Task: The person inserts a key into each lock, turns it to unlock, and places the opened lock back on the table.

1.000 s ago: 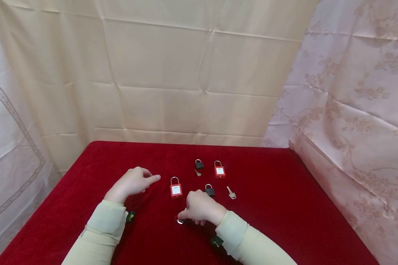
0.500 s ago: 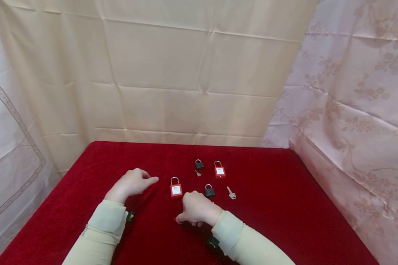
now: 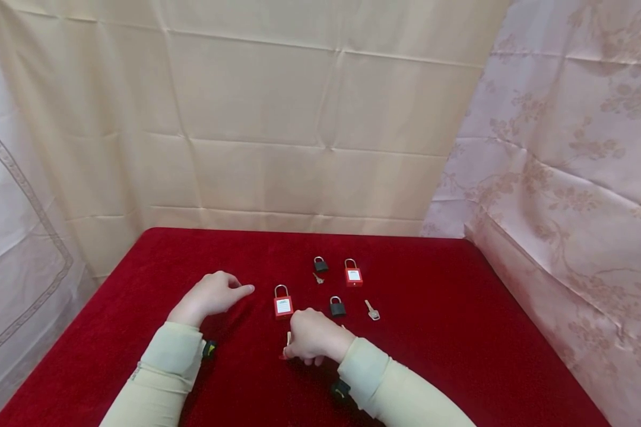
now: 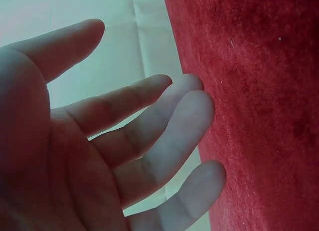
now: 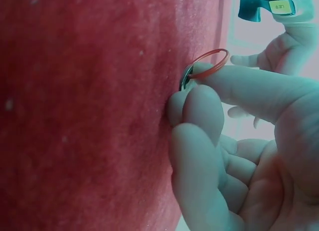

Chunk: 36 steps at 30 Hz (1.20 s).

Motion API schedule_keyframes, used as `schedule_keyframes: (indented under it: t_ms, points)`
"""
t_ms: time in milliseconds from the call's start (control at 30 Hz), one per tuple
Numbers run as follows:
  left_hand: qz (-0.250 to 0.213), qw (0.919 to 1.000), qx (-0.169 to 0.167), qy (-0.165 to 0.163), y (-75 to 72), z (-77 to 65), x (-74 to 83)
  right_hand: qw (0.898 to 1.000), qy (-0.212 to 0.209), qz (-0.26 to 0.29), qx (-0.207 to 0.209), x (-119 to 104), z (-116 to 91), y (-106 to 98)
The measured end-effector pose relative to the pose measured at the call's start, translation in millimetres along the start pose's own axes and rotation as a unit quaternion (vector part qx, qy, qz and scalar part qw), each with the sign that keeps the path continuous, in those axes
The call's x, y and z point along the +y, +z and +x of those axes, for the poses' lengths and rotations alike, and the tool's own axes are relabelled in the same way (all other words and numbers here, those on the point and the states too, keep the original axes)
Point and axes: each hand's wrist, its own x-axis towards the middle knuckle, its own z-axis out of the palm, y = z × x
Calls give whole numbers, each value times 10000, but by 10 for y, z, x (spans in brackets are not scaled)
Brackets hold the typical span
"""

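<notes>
My right hand [image 3: 317, 335] is low over the red cloth near the front. Its thumb and fingers pinch a small key [image 5: 186, 77] with a red ring [image 5: 222, 56] through it. Most of the key is hidden by the fingertips. Just beyond this hand lies a red padlock [image 3: 283, 305] with a white label. My left hand [image 3: 213, 295] hovers above the cloth to the left of that padlock. In the left wrist view its fingers [image 4: 192, 116] are relaxed and hold nothing.
Right of the red padlock lie a black padlock [image 3: 338, 306] and a larger loose key [image 3: 373, 311]. Farther back are another black padlock [image 3: 320, 265], small keys [image 3: 319, 278] and a second red padlock [image 3: 354, 276]. Curtains [image 3: 278, 118] hang behind the table.
My right hand has shifted slightly left, and the key and ring have turned in its fingers. My left hand has barely moved. The padlocks and loose keys lie as before.
</notes>
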Motion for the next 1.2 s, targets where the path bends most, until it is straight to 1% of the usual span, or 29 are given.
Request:
schedule_keyframes:
  t_ms: [200, 300, 533, 767, 967, 1200]
  points:
    - [147, 9998, 54, 122, -27, -2, 4, 9997, 23, -207, 117, 14, 22, 21]
    - [175, 9998, 47, 117, -27, 3, -3, 9994, 18, -316, 155, 5, 24, 27]
    - [174, 9998, 47, 123, -41, 4, -5, 9983, -279, -488, 160, -13, 11, 19]
    - [193, 9998, 46, 85, -46, 7, -18, 9966, -431, -650, 263, -42, 7, 29]
    - [220, 9996, 97, 111, -28, 9, -38, 9961, -570, -607, 295, -30, 17, 31]
    - [242, 9996, 88, 134, -43, 11, -32, 9952, -729, -585, 275, -17, 29, 23]
